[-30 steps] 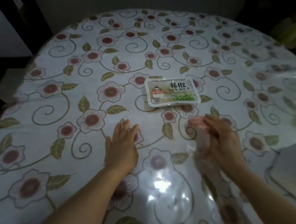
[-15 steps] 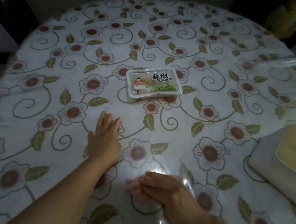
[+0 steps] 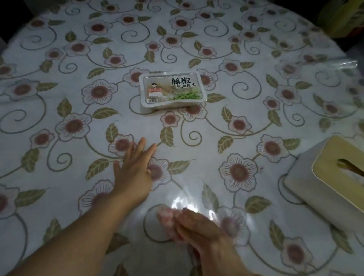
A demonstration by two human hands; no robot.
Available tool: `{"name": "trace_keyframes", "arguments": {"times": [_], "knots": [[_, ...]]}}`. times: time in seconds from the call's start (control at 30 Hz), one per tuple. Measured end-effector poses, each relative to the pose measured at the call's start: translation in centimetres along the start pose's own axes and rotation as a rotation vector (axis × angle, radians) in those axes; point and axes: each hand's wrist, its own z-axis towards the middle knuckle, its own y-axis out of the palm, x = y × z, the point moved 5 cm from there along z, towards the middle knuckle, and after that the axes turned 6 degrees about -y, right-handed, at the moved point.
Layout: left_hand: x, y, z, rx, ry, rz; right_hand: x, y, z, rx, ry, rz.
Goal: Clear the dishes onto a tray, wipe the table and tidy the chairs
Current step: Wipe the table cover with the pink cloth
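Your left hand (image 3: 135, 172) lies flat, fingers straight, on the table (image 3: 39, 112); your right hand (image 3: 200, 232) presses a pinkish cloth (image 3: 166, 218), grip unclear. Wiping toward twelve o'clock could shove the snack pack (image 3: 171, 89).

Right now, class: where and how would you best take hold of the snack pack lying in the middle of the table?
Probably by its two short ends, from above. The snack pack lies flat, film side up, on the table, with nothing touching it. Its rigid rim gives fingers a firm grip; the film top likely would not. The left hand lies nearest.
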Motion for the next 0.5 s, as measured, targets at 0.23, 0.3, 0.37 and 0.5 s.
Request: {"name": "trace_keyframes", "arguments": {"times": [0.23,0.3,0.37,0.5], "knots": [[-1.8,-0.6,-1.5,0.184,0.079,0.116,6.7,-7.8,3.3,0.302,0.445,-0.086],[-2.1,-0.6,-1.5,0.177,0.11,0.081,4.3,-4.7,3.4,0.228,0.337,-0.057],[-2.2,-0.9,-1.6,0.157,0.119,0.024,0.3,-1.9,2.7,0.185,0.13,-0.049],[-4.8,-3.5,-2.0,0.215,0.033,0.008,-1.3,-1.8,4.4,0.087,-0.025,0.038]]}}
